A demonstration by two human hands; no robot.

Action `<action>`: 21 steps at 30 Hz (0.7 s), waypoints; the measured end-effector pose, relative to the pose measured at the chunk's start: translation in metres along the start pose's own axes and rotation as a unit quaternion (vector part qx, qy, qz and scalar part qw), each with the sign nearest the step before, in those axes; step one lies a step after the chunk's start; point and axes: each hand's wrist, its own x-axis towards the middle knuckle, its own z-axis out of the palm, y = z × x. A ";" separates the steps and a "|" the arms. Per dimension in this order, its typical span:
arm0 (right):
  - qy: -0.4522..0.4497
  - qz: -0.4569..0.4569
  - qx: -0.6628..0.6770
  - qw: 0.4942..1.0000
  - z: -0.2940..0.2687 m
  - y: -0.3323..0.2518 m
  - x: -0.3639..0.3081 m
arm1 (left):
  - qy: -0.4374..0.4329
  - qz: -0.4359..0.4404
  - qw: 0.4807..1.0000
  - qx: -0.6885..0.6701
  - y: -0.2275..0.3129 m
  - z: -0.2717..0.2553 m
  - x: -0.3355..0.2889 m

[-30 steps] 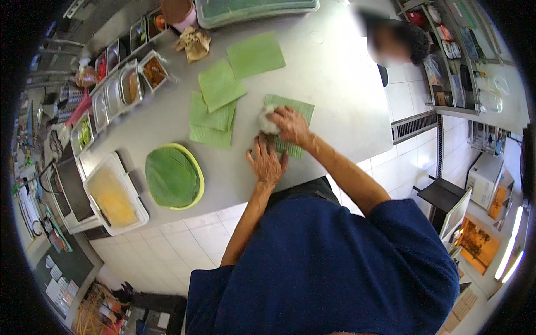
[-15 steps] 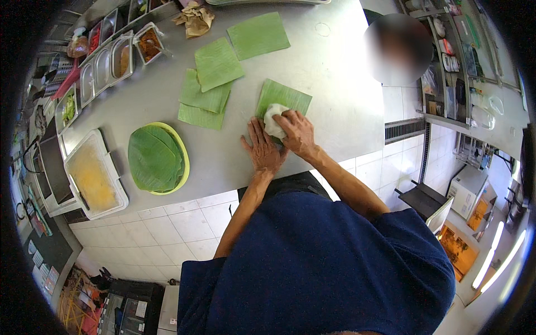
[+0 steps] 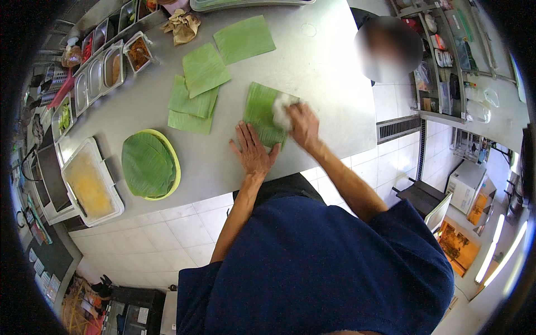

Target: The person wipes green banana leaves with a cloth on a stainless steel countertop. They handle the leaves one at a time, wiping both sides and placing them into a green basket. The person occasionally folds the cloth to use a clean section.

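Note:
A rectangular piece of banana leaf [image 3: 259,106] lies flat on the steel table in front of me. My left hand [image 3: 255,152] rests with spread fingers on its near left edge. My right hand [image 3: 305,127], slightly blurred, grips a crumpled white cloth [image 3: 282,111] and presses it on the leaf's right side. To the left, more cut leaf pieces lie loose: one at the back [image 3: 244,39], one in the middle [image 3: 204,69], and an overlapping pair [image 3: 191,98] nearer me. Farther left, dark green rounded leaves [image 3: 146,163] are stacked in a yellow-green bowl [image 3: 177,180].
At the left stands a lidded white tray [image 3: 94,181] with yellowish contents. Metal food containers [image 3: 138,52] line the far left edge, beside crumpled brown paper [image 3: 181,27]. Another person [image 3: 389,50] is across the table at the right, near a shelf rack [image 3: 446,61].
My right hand has slid the cloth rightward across the leaf, uncovering its middle. My left hand stays spread at the leaf's near edge. The whole view has shifted slightly.

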 end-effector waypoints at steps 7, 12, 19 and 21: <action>-0.055 0.025 -0.004 0.998 0.010 0.034 0.025 | 0.019 0.017 0.999 0.024 -0.001 -0.001 0.001; 0.010 0.083 -0.045 0.995 0.002 0.045 0.076 | 0.002 0.007 0.999 0.034 0.001 -0.006 -0.003; -0.131 -0.167 0.034 0.977 0.051 -0.019 0.035 | -0.051 -0.009 0.999 0.007 -0.004 0.002 0.001; -0.101 -0.145 0.073 0.982 0.080 0.009 0.060 | 0.012 0.008 1.000 0.002 -0.003 -0.001 0.007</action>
